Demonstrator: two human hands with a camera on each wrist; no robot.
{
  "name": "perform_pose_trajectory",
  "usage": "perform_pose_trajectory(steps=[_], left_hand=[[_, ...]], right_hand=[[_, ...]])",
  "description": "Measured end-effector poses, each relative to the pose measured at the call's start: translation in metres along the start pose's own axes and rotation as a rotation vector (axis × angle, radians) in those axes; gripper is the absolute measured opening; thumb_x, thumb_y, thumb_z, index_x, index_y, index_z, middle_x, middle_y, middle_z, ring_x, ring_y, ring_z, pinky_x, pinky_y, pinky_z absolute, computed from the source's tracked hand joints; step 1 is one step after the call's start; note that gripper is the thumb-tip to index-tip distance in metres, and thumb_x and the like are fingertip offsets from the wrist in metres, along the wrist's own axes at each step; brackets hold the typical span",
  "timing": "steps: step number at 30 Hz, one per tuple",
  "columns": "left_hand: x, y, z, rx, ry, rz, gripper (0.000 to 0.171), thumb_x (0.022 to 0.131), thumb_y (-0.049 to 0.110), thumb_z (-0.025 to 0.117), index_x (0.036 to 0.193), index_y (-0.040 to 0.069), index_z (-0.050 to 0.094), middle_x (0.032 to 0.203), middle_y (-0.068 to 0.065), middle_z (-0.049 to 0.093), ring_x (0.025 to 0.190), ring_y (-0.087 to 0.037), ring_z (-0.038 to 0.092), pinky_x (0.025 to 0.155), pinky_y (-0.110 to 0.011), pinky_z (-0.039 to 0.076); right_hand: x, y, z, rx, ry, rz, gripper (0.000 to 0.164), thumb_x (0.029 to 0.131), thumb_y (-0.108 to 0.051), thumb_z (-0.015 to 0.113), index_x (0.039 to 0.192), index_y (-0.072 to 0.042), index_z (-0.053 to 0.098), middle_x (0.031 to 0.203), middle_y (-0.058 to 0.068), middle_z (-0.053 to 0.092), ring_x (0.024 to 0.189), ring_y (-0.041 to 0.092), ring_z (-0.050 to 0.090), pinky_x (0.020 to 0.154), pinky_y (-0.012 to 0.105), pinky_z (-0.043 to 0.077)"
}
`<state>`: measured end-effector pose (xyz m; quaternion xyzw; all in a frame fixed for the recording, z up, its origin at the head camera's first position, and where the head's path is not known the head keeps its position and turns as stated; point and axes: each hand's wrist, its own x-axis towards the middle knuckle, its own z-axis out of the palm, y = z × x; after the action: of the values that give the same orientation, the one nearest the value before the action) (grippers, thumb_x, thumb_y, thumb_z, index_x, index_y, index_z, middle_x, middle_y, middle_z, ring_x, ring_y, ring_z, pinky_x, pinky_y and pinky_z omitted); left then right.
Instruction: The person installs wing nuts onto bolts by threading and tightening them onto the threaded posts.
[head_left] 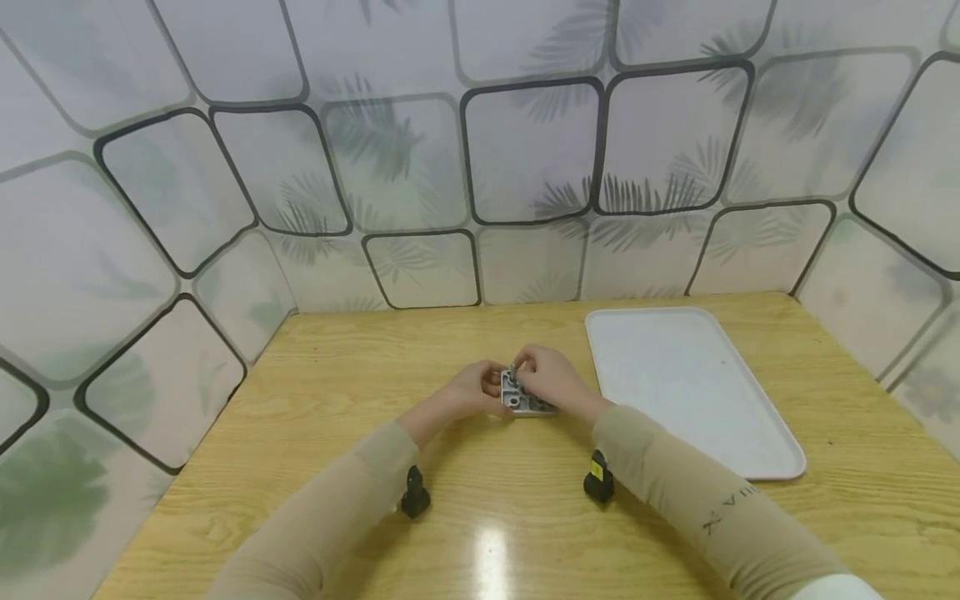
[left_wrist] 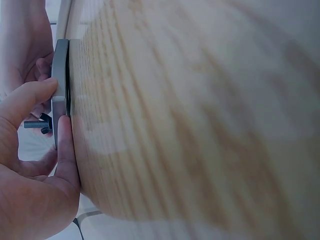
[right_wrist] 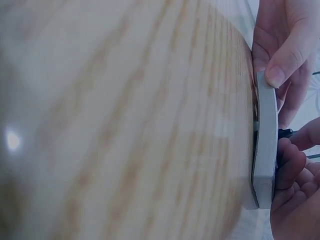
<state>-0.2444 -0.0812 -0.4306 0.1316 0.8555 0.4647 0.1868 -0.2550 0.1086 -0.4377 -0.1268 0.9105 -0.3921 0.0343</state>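
A small grey metal plate (head_left: 527, 412) with round fittings lies on the table in front of me. My left hand (head_left: 474, 390) grips its left end, thumb and fingers at the edge in the left wrist view. A threaded bolt (left_wrist: 34, 124) with a black wing nut (left_wrist: 46, 123) stands out from the plate's face there. My right hand (head_left: 551, 377) reaches over the plate from the right. Its fingertips pinch a black wing nut (right_wrist: 285, 133) in the right wrist view; the curled fingers hide much of the plate's right part.
A white tray (head_left: 675, 375) lies on the wooden table (head_left: 360, 358) to the right of the hands. Patterned fabric walls (head_left: 525, 167) rise behind the table and at both sides. Black wrist cameras (head_left: 598, 479) hang beneath both sleeves.
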Motion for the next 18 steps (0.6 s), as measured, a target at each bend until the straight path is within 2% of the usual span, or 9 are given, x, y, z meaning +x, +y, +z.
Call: perform_pose_trajectory(steps=[18], left_hand=[[0.0002, -0.0024, -0.0006, -0.015, 0.006, 0.008, 0.077, 0.080, 0.002, 0.087, 0.148, -0.002, 0.053, 0.137, -0.018, 0.064, 0.116, -0.024, 0.062, 0.106, -0.036, 0.055]], right_hand=[[0.0031, 0.0028, -0.0002, 0.014, -0.035, -0.018, 0.028, 0.092, -0.005, 0.066, 0.119, 0.001, 0.071, 0.076, 0.001, 0.059, 0.068, 0.012, 0.051, 0.061, 0.023, 0.041]])
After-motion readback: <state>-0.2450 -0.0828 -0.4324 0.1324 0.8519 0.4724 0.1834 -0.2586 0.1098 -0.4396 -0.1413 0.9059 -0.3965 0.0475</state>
